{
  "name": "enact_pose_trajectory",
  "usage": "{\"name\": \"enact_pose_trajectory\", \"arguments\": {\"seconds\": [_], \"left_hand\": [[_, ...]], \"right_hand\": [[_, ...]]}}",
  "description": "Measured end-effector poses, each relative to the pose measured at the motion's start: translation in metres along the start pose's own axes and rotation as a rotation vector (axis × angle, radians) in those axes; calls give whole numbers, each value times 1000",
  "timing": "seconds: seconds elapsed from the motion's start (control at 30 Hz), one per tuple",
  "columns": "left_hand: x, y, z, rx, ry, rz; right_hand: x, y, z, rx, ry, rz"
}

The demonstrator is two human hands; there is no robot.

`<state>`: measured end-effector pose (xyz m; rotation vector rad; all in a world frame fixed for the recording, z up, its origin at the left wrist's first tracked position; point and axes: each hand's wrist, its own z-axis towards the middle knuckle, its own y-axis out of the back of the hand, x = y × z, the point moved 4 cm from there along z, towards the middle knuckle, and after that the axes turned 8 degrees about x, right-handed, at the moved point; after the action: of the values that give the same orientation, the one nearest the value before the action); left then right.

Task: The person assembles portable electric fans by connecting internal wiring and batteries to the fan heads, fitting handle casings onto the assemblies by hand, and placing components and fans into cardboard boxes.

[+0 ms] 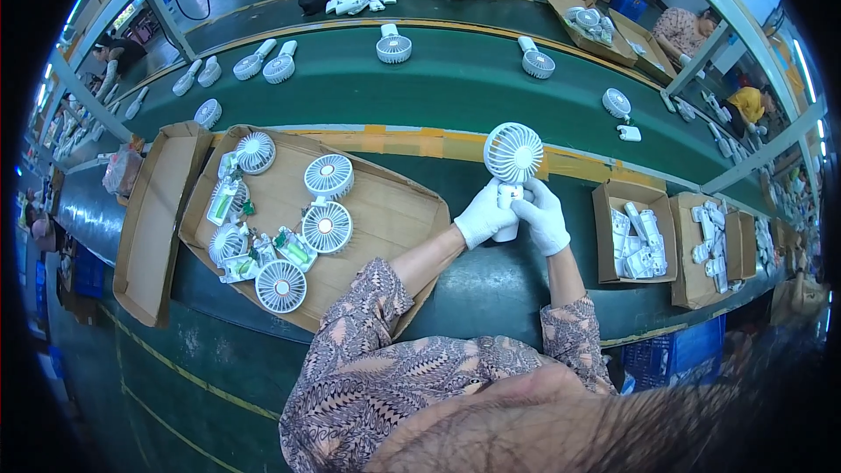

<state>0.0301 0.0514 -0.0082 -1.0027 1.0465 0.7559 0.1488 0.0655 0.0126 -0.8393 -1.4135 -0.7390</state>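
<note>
A white handheld fan (513,154) stands upright between my gloved hands, its round grille above them. My left hand (484,215) wraps the handle from the left side. From the right, my right hand (543,217) closes round the same handle, with the thumb on its front. Both hands wear white gloves, which hide most of the handle. To the left, a shallow cardboard tray (385,201) holds several fan heads (329,177), some with opened handles showing green parts (296,250) inside.
Beyond my bench runs a green conveyor belt (333,96) carrying several fans (394,45). An upright cardboard box (604,245) of white plastic handle shells stands at right, beside another box (696,293). A narrow cardboard tray (144,254) lies at far left. Co-workers sit across the belt.
</note>
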Motion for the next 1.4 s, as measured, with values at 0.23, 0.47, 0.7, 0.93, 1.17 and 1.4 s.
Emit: {"name": "enact_pose_trajectory", "arguments": {"seconds": [0.23, 0.47, 0.7, 0.93, 1.17, 1.4], "left_hand": [[5, 3, 1, -48, 62, 26], [-52, 8, -5, -349, -430, 881], [-79, 11, -15, -562, -530, 1503], [-85, 3, -20, -628, -694, 1380], [-78, 11, -23, -562, -674, 1265], [-83, 10, -22, -573, -650, 1280]], "right_hand": [[2, -3, 3, 11, -31, 56], [8, 26, 8, 0, 40, 183], [28, 12, -8, 295, -154, 110], [-13, 28, 14, -49, -268, 289], [-36, 10, 83, 0, -185, 360], [-39, -12, 187, -129, -79, 329]]}}
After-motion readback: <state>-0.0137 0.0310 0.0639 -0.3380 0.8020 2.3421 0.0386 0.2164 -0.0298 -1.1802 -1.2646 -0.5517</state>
